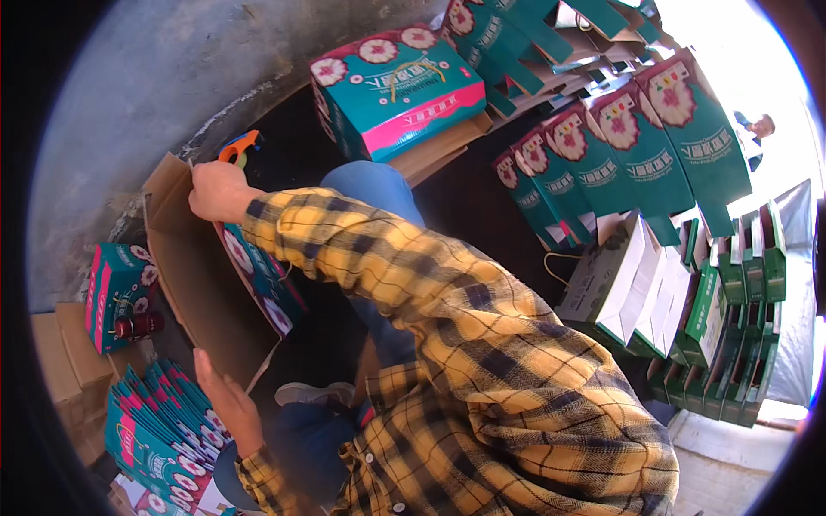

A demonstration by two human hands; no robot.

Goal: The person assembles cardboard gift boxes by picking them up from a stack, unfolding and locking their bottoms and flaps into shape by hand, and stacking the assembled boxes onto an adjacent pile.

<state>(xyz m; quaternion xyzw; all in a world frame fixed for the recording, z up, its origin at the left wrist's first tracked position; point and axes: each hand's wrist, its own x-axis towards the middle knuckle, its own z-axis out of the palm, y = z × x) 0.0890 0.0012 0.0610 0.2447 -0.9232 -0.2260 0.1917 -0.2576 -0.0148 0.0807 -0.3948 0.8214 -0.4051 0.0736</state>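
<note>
A carton (202, 288) with a bare brown inside stands open before me; its right outer side is printed teal with flower pictures and has a cord handle. My right hand (222, 191) reaches across to its far end, fingers closed over the edge. Near the carton's closer end, my left hand (229, 400) is raised with its fingers stretched, holding nothing. Just beyond my right hand lies an orange tool (241, 146), perhaps a tape dispenser, partly hidden.
A closed teal and pink gift box (404, 95) lies ahead. Teal boxes (637, 159) stand in a row at right, above stacked green boxes (723, 318). Folded teal cartons (163, 421) lean at lower left, near a small teal box (120, 292) with a dark red object (139, 324). A grey wall (112, 129) rises at left.
</note>
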